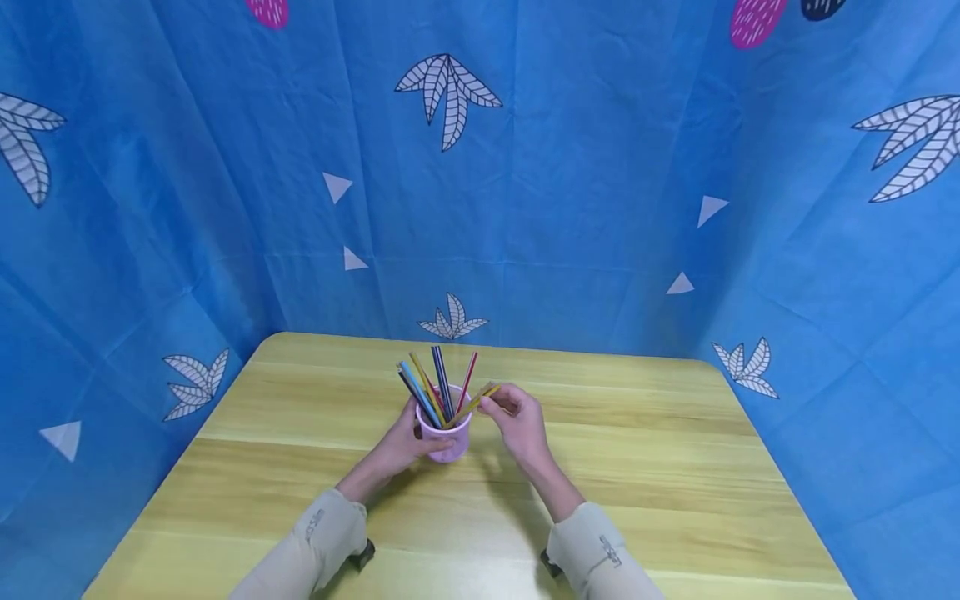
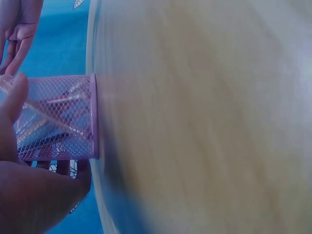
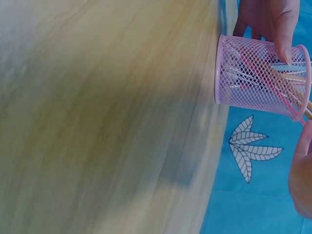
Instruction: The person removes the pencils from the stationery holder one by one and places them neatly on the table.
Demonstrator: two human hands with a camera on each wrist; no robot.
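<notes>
A pink mesh pencil cup stands upright near the middle of the table, with several coloured pencils fanning out of its top. My left hand grips the cup from the left side, thumb across its front. With thumb and fingers, my right hand pinches the upper end of a yellow pencil, which slants out over the cup's right rim. Blue, dark and red pencils lean beside it. Through the mesh of the cup in the right wrist view, the pencils' lower parts show; my right fingertips are partly cut off there.
The wooden table has rounded far corners. A blue curtain with leaf and triangle prints hangs behind it and along both sides.
</notes>
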